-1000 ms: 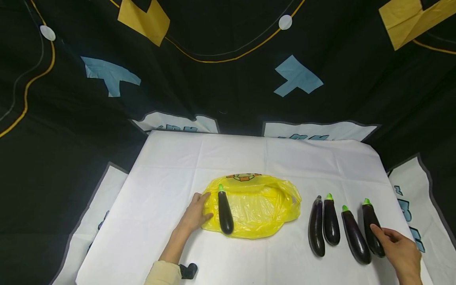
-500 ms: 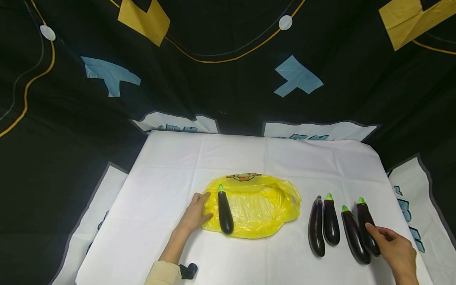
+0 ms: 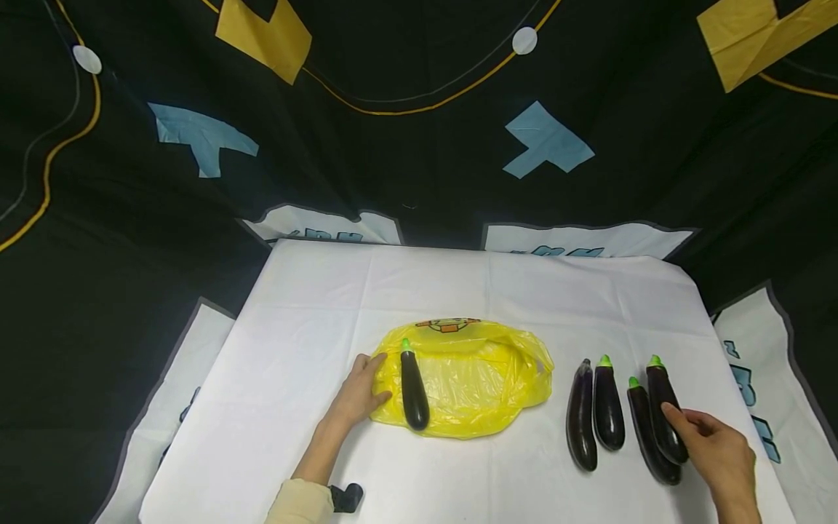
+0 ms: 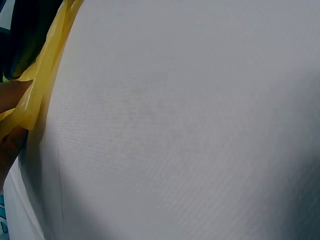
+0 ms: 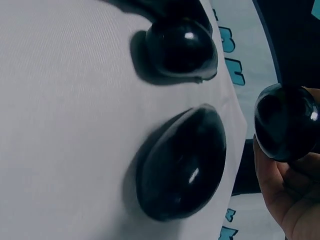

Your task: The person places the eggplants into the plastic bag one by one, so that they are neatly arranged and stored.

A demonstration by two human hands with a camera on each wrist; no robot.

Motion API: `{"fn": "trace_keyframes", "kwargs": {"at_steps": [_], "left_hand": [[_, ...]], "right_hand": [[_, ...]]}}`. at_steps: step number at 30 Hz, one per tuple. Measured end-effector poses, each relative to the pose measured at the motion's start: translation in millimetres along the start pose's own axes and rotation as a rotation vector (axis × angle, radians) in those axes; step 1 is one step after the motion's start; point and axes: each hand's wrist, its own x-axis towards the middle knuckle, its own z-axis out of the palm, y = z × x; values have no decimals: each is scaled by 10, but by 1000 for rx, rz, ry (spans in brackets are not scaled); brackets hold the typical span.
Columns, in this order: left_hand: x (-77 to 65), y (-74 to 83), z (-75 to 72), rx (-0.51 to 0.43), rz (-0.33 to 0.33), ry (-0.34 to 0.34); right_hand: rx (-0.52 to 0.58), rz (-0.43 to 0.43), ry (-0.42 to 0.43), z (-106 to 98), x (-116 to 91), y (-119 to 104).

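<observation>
A yellow plastic bag (image 3: 478, 393) lies in the middle of the white table, one dark purple eggplant (image 3: 414, 389) at its left side. My left hand (image 3: 356, 389) pinches the bag's left edge; in the left wrist view the yellow film (image 4: 37, 95) runs between thumb and finger. At the right, my right hand (image 3: 720, 451) grips a green-tipped eggplant (image 3: 661, 407), which overlaps another eggplant (image 3: 644, 437) in the head view. The right wrist view shows the held eggplant (image 5: 282, 125) end-on, raised off the cloth, thumb and fingers around it.
Two more eggplants, a brown-tipped one (image 3: 581, 422) and a green-tipped one (image 3: 609, 407), lie side by side between the bag and the right hand. White cloth covers the table (image 3: 314, 291). A black patterned curtain (image 3: 406, 167) hangs behind it.
My right hand has moved left with its eggplant, from beside the neighbouring eggplant to partly over it. The left hand and the bag have stayed put.
</observation>
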Motion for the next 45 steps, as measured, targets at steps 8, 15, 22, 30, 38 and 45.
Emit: {"fn": "trace_keyframes", "kwargs": {"at_steps": [8, 15, 22, 30, 38, 45], "left_hand": [[9, -8, 14, 7, -8, -5], [11, -9, 14, 6, 7, 2], [17, -3, 8, 6, 1, -3], [13, 5, 4, 5, -8, -8], [9, -6, 8, 2, -4, -8], [4, -2, -2, -1, -1, -7]], "right_hand": [[11, -28, -24, 21, -46, -64], [-5, -46, -37, 48, -61, -78], [1, -45, -52, 53, -77, -101], [27, -2, -76, 80, -88, -112], [34, 2, -89, 103, -96, -117], [26, -41, -75, 84, -108, -145]]}}
